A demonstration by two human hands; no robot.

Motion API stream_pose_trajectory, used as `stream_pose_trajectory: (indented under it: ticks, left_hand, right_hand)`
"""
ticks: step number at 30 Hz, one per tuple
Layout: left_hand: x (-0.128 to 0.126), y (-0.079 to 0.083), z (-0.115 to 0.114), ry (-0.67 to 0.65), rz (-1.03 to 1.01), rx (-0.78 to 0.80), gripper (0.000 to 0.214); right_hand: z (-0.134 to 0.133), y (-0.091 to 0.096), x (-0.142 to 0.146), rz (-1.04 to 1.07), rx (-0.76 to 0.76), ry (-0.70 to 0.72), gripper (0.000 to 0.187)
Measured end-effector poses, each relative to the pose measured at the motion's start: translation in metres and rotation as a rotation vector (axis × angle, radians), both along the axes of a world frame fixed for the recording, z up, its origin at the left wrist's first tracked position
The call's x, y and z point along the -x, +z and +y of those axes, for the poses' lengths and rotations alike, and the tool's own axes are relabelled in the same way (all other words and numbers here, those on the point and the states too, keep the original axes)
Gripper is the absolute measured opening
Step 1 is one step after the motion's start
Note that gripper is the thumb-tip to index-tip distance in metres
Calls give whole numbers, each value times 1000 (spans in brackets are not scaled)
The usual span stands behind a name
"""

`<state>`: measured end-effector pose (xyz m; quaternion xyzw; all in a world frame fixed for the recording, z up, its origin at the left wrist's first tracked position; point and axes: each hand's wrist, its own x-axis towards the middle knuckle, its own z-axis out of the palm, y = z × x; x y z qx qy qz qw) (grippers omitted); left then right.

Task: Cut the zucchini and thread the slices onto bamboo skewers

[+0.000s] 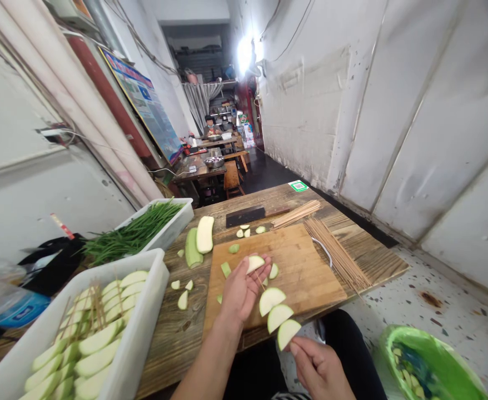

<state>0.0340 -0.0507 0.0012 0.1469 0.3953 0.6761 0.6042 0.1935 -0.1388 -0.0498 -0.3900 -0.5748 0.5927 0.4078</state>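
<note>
My left hand (pixel 244 286) is closed around a pale half-round zucchini slice (pixel 255 263), above the cutting board (pixel 319 278). The tip of a thin wooden skewer (pixel 260 281) meets that slice. Three more half-round slices (pixel 279 318) are threaded along the skewer, each with a green rim. At the skewer's lower end, my right hand (pixel 317 364) pinches it, close beside the last slice and past the board's near edge. Small zucchini offcuts (pixel 225 270) lie on the board, and some sit partly behind my left hand.
Filled skewers crowd a white tub (pixel 154 294) at left; green chives (pixel 139 230) fill another behind it. Two zucchini halves (pixel 198 241), a cleaver (pixel 246 216) and bundles of bare skewers (pixel 339 255) surround the board. A green-lined bin (pixel 439 344) stands lower right. One person (pixel 210 128) sits far back.
</note>
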Motion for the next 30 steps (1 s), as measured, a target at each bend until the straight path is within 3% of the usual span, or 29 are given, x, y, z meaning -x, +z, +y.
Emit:
stream_pose_trajectory:
  ticks: [30]
  left_hand:
    - [0, -2, -3, 18, -7, -10, 17]
  right_hand:
    - [-1, 2, 3, -62, -14, 12, 45]
